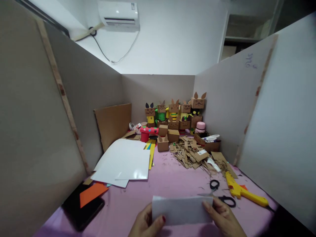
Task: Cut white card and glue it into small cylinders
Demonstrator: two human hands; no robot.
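Note:
A white strip of paper (182,210) is stretched between my two hands, low over the pink-covered table (163,184). My left hand (148,222) pinches its left end, thumb in front and fingers behind. At the other end my right hand (222,215) grips the paper the same way. Just beyond my right hand lies a pair of black-handled scissors (214,185), open, partly hidden by the hand and paper. A yellow glue gun (243,193) rests to the right of the scissors.
White sheets (125,161) lie at left, near an orange paper piece (92,194) on a black device (82,209). Cardboard scraps (189,153) are heaped at right. Several cardboard animal figures (174,107) stand at the back. Grey panels (158,87) enclose the table.

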